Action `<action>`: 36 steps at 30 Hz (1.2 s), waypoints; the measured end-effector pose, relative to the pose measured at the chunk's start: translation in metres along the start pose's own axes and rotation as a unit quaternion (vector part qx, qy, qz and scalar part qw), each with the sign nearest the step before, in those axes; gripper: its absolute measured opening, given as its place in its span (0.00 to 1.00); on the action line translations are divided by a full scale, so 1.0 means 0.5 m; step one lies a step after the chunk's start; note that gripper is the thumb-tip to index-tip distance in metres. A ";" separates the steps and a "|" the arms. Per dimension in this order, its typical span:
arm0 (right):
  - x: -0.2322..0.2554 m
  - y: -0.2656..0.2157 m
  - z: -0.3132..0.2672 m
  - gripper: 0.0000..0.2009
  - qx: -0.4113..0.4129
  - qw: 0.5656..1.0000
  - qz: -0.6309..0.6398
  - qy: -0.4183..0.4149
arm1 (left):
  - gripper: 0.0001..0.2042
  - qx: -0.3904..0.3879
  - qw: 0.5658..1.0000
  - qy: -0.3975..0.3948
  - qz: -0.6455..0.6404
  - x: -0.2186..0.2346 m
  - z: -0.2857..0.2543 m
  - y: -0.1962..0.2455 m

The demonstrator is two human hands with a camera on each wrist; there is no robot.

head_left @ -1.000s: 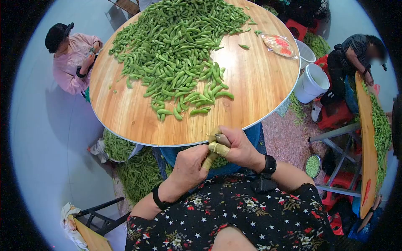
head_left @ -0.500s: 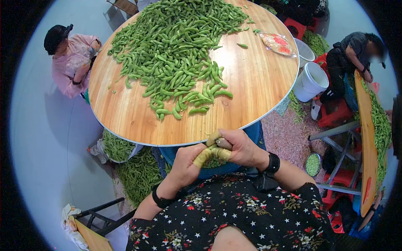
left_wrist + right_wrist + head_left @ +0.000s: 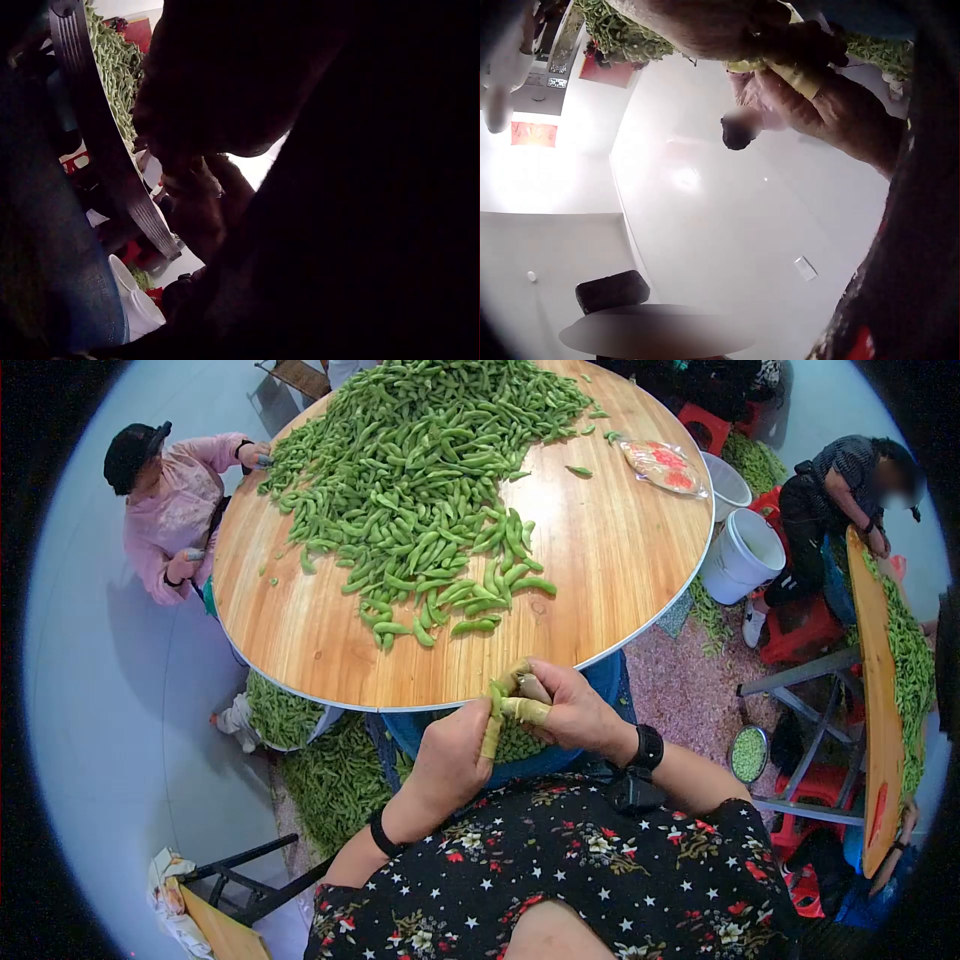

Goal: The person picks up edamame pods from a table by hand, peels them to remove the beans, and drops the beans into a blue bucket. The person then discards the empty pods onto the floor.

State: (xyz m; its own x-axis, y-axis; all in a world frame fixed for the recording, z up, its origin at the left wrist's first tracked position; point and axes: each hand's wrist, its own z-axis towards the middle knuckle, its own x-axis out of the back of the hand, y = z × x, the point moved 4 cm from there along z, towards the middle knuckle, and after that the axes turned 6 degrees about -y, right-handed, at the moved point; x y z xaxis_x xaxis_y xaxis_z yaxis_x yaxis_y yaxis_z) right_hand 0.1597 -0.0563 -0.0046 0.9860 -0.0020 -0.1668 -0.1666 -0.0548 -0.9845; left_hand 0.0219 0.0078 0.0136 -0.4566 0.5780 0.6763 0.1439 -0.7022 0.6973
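In the head view, my left hand (image 3: 452,752) and right hand (image 3: 580,710) meet just in front of the table's near edge. A green soybean pod (image 3: 496,694) shows at the fingertips, pinched between the two hands and partly hidden by them. Yellowish tape wraps fingers on both hands, and a greyish cover sits on the right thumb. Below the hands, shelled green beans (image 3: 515,744) lie in a blue tub (image 3: 602,678). The left wrist view is very dark there. Taped fingers touch near the top of the right wrist view.
A large heap of soybean pods (image 3: 420,470) covers much of the round wooden table (image 3: 610,560). White buckets (image 3: 742,560) stand at its right. Sacks of pods (image 3: 285,710) and a pod pile (image 3: 335,780) lie at left. Two other people sit at either side.
My fingers shift at the near edge, and a bright green pod now shows at the left fingertips. The person in pink has reached an arm to the heap.
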 end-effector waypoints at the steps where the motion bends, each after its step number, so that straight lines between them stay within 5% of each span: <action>1: 0.000 0.003 0.001 0.07 -0.003 1.000 0.004 0.006 | 0.08 -0.018 0.999 -0.006 0.027 -0.001 0.000 0.003; 3: -0.001 0.018 0.004 0.06 -0.005 1.000 0.008 0.011 | 0.08 -0.037 0.998 -0.009 0.050 0.001 0.005 0.015; 5: 0.000 0.019 0.008 0.05 0.098 0.989 -0.106 0.028 | 0.08 -0.057 0.996 -0.011 0.073 0.002 0.007 0.021; 10: 0.000 0.002 0.010 0.06 0.033 0.986 -0.161 -0.032 | 0.05 -0.012 0.994 -0.017 0.104 0.035 -0.024 0.021; 13: 0.006 -0.012 0.005 0.06 0.081 0.962 -0.230 -0.119 | 0.09 0.195 0.916 -0.236 0.260 0.105 -0.097 -0.027; 14: -0.001 -0.020 0.002 0.06 0.121 0.942 -0.261 -0.171 | 0.10 0.229 0.892 -0.250 0.300 0.131 -0.111 -0.037; 17: -0.015 -0.036 0.003 0.07 0.143 0.930 -0.275 -0.198 | 0.12 0.219 0.902 -0.199 0.315 0.163 -0.083 -0.042; 19: -0.019 -0.042 0.010 0.08 0.154 0.926 -0.278 -0.204 | 0.12 0.149 0.949 -0.089 0.264 0.168 -0.035 -0.042; 21: -0.003 -0.024 0.026 0.10 -0.014 0.949 -0.274 -0.154 | 0.10 0.119 0.963 -0.043 0.238 0.162 0.028 -0.057; 27: 0.037 -0.031 0.052 0.13 -0.008 0.966 -0.258 0.009 | 0.08 0.007 0.972 0.003 0.236 0.149 0.201 -0.088; 29: 0.047 -0.038 0.054 0.13 -0.007 0.969 -0.242 0.047 | 0.08 -0.011 0.962 -0.041 0.270 0.125 0.240 -0.104; 32: 0.046 -0.053 0.057 0.12 0.090 0.975 -0.181 0.087 | 0.08 -0.013 0.951 -0.052 0.304 0.084 0.291 -0.127; 34: 0.055 -0.036 0.071 0.11 0.213 0.939 -0.243 0.121 | 0.08 0.015 0.943 -0.057 0.326 0.054 0.311 -0.141; 36: 0.055 -0.020 0.070 0.11 0.198 0.940 -0.247 0.123 | 0.07 0.038 0.935 -0.059 0.348 0.048 0.327 -0.140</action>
State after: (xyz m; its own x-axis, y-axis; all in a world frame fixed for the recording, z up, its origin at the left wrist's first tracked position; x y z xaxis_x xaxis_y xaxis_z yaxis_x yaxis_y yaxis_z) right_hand 0.1882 -0.0210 -0.0011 0.9069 -0.3086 0.2868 0.3718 0.2662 -0.8893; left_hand 0.1447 0.1388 0.0198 -0.1297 0.0376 0.9908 0.4338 -0.8964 0.0909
